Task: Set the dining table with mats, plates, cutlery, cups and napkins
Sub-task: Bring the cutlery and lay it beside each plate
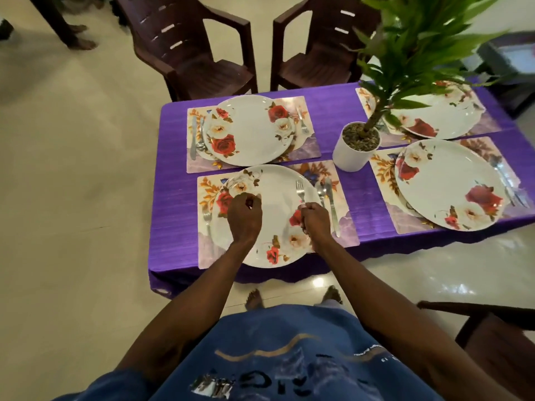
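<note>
- Table: covered in purple cloth; four floral mats, each with a plate.
- Potted plant: white pot, stands between the mats.
- Near-left plate: lies on its mat, under both hands.
- Left hand: fingers curled, holding nothing visible, above the plate.
- Right hand: fingers curled round the handle of a fork, tines pointing away over the plate's right side.
- Knife and spoon: on the mat, just right of the plate.
- Second fork: on the mat, left of the plate.
</note>
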A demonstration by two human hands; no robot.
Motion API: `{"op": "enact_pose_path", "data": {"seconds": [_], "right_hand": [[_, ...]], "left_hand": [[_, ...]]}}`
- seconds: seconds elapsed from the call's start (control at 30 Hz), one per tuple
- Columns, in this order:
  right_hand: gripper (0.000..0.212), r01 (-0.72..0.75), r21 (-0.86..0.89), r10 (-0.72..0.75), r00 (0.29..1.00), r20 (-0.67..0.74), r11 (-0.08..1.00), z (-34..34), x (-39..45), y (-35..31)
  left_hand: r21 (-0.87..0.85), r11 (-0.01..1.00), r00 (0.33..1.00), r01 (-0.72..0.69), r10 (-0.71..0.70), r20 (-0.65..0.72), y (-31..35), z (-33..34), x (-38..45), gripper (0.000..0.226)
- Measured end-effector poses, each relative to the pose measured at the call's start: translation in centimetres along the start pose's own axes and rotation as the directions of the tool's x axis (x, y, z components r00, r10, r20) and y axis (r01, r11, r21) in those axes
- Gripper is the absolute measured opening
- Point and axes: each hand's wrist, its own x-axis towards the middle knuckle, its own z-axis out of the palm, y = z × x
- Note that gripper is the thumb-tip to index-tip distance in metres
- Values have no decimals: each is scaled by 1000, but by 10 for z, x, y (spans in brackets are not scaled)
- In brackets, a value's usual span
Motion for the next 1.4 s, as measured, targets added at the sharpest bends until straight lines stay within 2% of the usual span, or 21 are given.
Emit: {"op": "enact_pose_path", "data": {"seconds": [0.17,0.27,0.33,0.4,0.47,0.6,0.73,0.8,0.9,1.0,1.07,1.27,1.4], "right_hand": [[18,71,-131,-88,987,-134,989,-74,29,6],[12,61,-232,-96,985,-144,971,-130,47,7],[15,55,-270,-94,987,-131,961,-169,62,7],[19,47,-218,-67,994,-88,975,-201,76,4],[20,28,-146,-33,999,-33,989,-224,85,0],[13,74,-109,-70,997,35,991,-253,92,-8],[5,50,-177,-42,998,47,983,-272,106,-11],[11,77,-290,-73,997,26,954,-277,115,-5],[16,112,-374,-154,985,-84,921,-290,124,0],[13,116,-351,-180,971,-155,929,-304,128,-2],[12,103,-327,-157,977,-142,939,-311,131,-6],[12,93,-297,-139,981,-138,950,-319,138,-11],[12,89,-278,-130,983,-132,956,-319,140,-10]], "left_hand": [[27,992,983,-127,122,134,43,72,-25,17],[54,993,978,-105,93,187,73,127,-44,14],[39,999,972,-23,13,234,94,165,-59,15],[2,999,946,54,-52,322,115,201,-72,22],[-45,987,893,156,-121,433,134,228,-83,28],[-107,898,756,427,-289,588,159,259,-93,17],[-118,810,690,574,-402,602,163,276,-91,7],[-119,791,677,601,-424,601,162,283,-85,8],[-66,813,669,579,-427,608,160,295,-74,10],[34,849,659,527,-433,615,161,308,-68,16],[86,862,639,499,-434,636,162,316,-68,17],[169,872,637,459,-455,622,161,326,-68,12],[137,879,690,458,-448,569,162,330,-69,9]]}}
